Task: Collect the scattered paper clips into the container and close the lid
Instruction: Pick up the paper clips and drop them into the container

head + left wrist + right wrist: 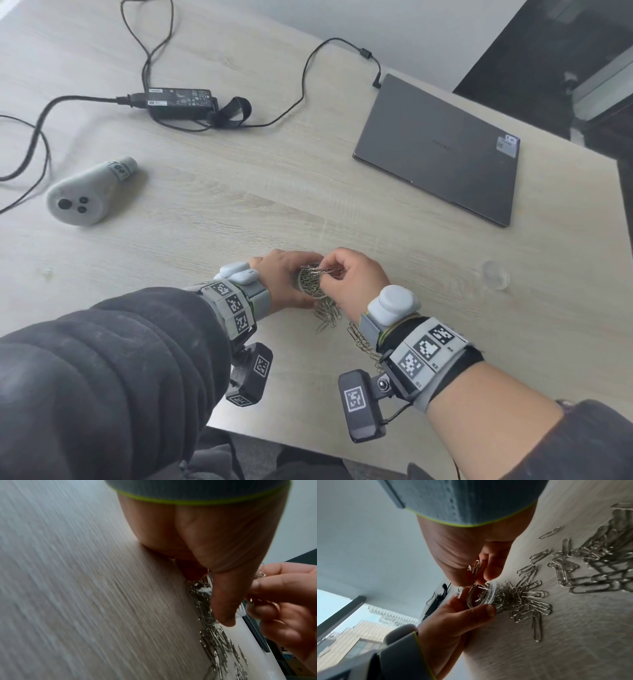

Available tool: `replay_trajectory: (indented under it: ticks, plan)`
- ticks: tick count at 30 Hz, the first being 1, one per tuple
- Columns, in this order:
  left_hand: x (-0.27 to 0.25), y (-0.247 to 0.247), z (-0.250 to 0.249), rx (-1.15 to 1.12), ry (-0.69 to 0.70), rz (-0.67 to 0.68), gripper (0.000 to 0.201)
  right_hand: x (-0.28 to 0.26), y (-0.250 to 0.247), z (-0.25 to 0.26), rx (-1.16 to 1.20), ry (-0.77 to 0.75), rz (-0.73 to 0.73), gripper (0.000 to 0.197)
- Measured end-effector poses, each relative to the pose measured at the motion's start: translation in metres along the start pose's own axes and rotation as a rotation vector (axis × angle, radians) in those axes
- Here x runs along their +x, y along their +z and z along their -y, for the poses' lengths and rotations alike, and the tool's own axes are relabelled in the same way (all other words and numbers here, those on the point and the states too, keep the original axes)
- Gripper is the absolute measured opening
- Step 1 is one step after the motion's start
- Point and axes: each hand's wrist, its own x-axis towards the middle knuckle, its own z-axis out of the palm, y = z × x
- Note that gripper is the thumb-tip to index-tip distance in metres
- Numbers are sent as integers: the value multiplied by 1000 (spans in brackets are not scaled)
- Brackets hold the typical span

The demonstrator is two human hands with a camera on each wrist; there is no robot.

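A small round clear container (310, 284) full of silver paper clips stands near the table's front edge. My left hand (284, 281) grips it around the side, thumb on the near wall (485, 612). My right hand (349, 274) hovers over the container's mouth (481, 595) and pinches a few paper clips (476, 567) in its fingertips. A heap of loose paper clips (327, 317) lies just in front of the container, and more clips (599, 563) spread toward my right wrist. The clear round lid (495, 275) lies on the table to the right, apart from both hands.
A shut grey laptop (442, 150) lies at the back right. A black power brick (181, 102) with cables sits at the back left, and a white controller (89, 193) lies on the left. The table's front edge (274, 442) runs close below my wrists.
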Motion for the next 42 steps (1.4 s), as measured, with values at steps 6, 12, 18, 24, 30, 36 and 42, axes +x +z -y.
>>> replay_trajectory:
  ticks: [6,12,18,24,30,36,42]
  plan:
    - [0,1,3,-40,26,-14,63,-2,1,1,-4,-46,46,22]
    - [1,4,4,-44,14,-9,76,-6,-12,-10,71,-75,-36,21]
    - [0,2,5,-92,-2,5,74,-4,-29,-55,-222,49,11,41]
    - [1,4,7,-175,5,-20,68,-16,-12,-57,-472,-117,108,73]
    - [-1,3,5,-168,3,-18,70,-19,7,-51,-541,-168,124,87]
    - [-1,3,5,-149,-3,-24,71,-20,13,-61,-390,-167,-16,41]
    - [1,4,7,-132,-16,-15,67,-22,0,-78,-339,-179,-39,22]
